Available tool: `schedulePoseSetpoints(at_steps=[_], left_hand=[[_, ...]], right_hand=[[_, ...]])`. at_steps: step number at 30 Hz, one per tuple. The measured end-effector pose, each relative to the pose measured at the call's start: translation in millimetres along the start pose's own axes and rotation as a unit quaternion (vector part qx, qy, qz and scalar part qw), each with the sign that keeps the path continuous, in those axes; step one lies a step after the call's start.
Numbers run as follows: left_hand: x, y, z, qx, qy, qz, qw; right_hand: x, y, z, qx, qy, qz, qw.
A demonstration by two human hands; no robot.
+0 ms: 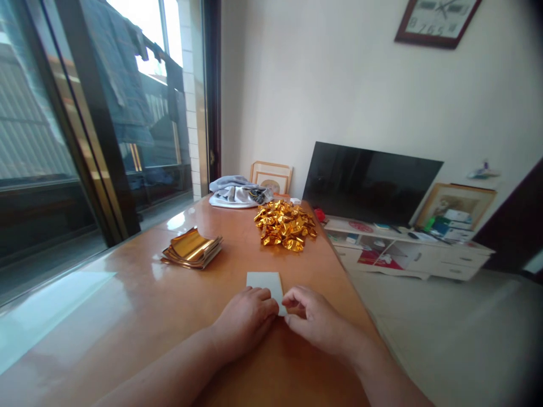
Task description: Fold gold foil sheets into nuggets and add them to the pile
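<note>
A small pale sheet of paper (263,278) lies on the table in front of me, a thin yellowish strip along its right edge. My left hand (250,314) rests over its lower part, fingers bent and closed on the paper near the right edge. The near part of the sheet is hidden under that hand. Beside the lower right corner of the paper is my right hand (311,319), its fingers curled, with a gap between thumb and forefinger. To the left sits a stack of gold foil paper (193,249), its top sheets curling. Crumpled-looking folded gold foil pieces (284,223) form a pile farther back.
The glossy wooden table (169,316) has its right edge close to my right arm. Folded cloth (237,192) lies at its far end. Beyond stand a television (369,181) and a white low cabinet (449,260). A sliding glass door (102,141) runs along the left.
</note>
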State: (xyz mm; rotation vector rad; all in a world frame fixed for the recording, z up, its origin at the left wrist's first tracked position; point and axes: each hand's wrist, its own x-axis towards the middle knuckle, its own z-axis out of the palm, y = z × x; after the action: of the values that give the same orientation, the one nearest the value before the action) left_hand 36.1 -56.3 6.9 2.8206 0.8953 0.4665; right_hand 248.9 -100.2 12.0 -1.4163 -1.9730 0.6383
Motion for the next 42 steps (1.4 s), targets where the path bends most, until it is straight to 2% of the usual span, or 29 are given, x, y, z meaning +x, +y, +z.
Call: schedulePoseSetpoints(at_steps=[10, 15, 22, 28, 35, 42], left_hand=[[0, 3, 6.1, -0.025, 0.006, -0.024, 0.999], [0, 4, 1.7, -0.044, -0.010, -0.042, 0.998], [-5, -4, -12.7, -0.082, -0.043, -0.084, 0.992], [-9, -15, -21.6, -0.077, -0.051, -0.072, 0.993], [-11, -22, -22.5, -0.070, -0.044, -0.088, 0.993], [-8, -21, -20.6, -0.113, -0.038, -0.119, 0.986]], right_hand=[[1, 8, 4, -0.048, -0.050, -0.017, 0.997], [2, 11, 4, -0.051, -0.059, -0.028, 0.997], [2, 10, 2, -0.052, -0.052, -0.032, 0.997], [3, 10, 2, -0.062, -0.049, -0.024, 0.997], [6, 16, 5, -0.082, -0.044, -0.013, 0.996], [5, 11, -2, -0.065, -0.025, -0.004, 0.998]])
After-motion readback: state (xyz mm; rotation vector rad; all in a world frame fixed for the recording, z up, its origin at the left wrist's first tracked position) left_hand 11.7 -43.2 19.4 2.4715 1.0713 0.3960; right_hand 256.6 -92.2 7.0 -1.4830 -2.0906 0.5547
